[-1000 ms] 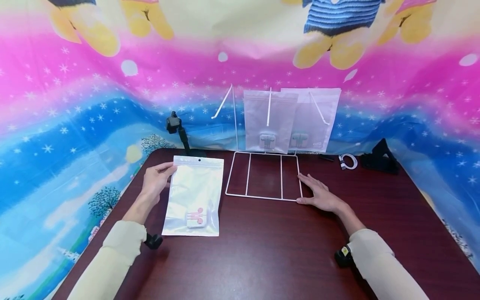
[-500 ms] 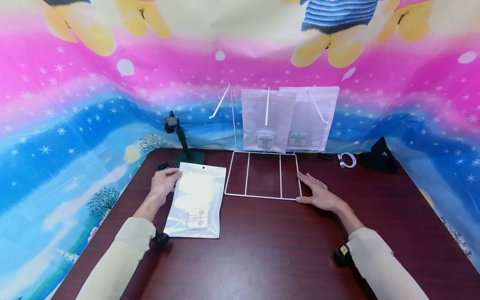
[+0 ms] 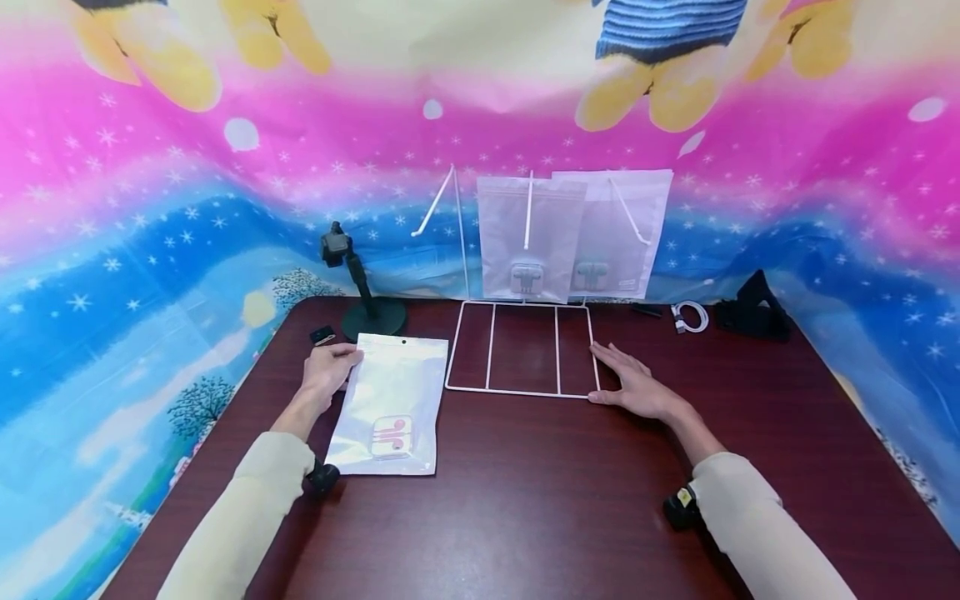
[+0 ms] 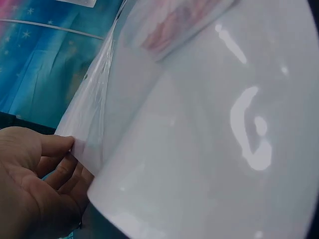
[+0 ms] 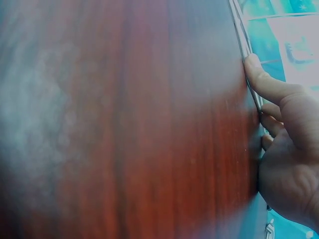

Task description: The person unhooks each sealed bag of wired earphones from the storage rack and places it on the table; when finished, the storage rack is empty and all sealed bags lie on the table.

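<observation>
My left hand (image 3: 327, 372) pinches the upper left edge of a white zip pouch (image 3: 397, 379) between thumb and fingers. Through the pouch's clear front shows a small square case with pink earphones (image 3: 392, 437) near the bottom. In the left wrist view the pouch (image 4: 199, 149) fills most of the picture. My right hand (image 3: 636, 385) lies with its fingers spread at the right front corner of a white wire display rack (image 3: 517, 392), thumb and fingertips at the wire. Two similar pouches hang at the rack's back, the middle one (image 3: 528, 221) overlapping the right one (image 3: 630, 217).
The rack's left hook (image 3: 433, 204) carries nothing. A black stand (image 3: 367, 292) and a small black item (image 3: 322, 335) are at the back left. A coiled white cable (image 3: 690, 317) and a black holder (image 3: 753, 312) lie at the back right of the dark wooden table (image 3: 510, 500).
My left hand has moved slightly right and toward me with the pouch, whose top has lowered, uncovering the black stand's base. The right hand has stayed at the rack's corner.
</observation>
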### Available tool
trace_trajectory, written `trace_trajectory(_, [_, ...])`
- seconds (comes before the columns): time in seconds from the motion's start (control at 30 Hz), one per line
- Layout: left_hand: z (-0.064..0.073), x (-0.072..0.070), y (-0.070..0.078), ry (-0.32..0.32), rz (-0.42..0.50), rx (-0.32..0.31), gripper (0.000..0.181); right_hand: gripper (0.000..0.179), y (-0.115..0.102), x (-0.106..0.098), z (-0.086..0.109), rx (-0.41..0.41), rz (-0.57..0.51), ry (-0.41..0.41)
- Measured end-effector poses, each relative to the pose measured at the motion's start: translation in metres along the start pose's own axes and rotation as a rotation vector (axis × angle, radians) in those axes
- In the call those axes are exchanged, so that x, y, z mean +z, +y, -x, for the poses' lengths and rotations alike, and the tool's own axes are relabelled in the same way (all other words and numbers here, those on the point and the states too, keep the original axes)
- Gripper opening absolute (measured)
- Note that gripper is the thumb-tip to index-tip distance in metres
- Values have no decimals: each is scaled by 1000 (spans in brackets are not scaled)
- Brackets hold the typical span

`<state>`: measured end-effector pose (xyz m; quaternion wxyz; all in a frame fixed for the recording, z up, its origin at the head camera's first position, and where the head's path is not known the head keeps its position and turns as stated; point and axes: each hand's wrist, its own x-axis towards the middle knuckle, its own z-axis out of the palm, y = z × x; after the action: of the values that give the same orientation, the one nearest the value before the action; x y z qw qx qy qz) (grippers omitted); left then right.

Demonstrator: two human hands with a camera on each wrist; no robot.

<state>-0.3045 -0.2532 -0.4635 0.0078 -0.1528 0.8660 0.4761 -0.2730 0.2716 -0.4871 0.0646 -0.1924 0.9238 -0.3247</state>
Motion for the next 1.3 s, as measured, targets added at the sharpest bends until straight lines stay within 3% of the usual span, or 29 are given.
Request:
trace_trajectory(0.43, [-1, -5, 3, -31, 57, 6, 42, 89, -1, 2, 1, -26, -18, 14])
trace_trajectory(0.8, [0, -24, 11, -16, 149, 125, 44, 90, 1, 3, -1, -9, -18, 7])
trace_trajectory(1.07, [-3, -30, 35, -13, 195, 197, 47, 90, -2, 0, 0, 3, -17, -1])
trace_trajectory(1.3, [-6, -21, 68, -62, 230, 280, 48, 92, 0, -1, 1, 19, -1, -5])
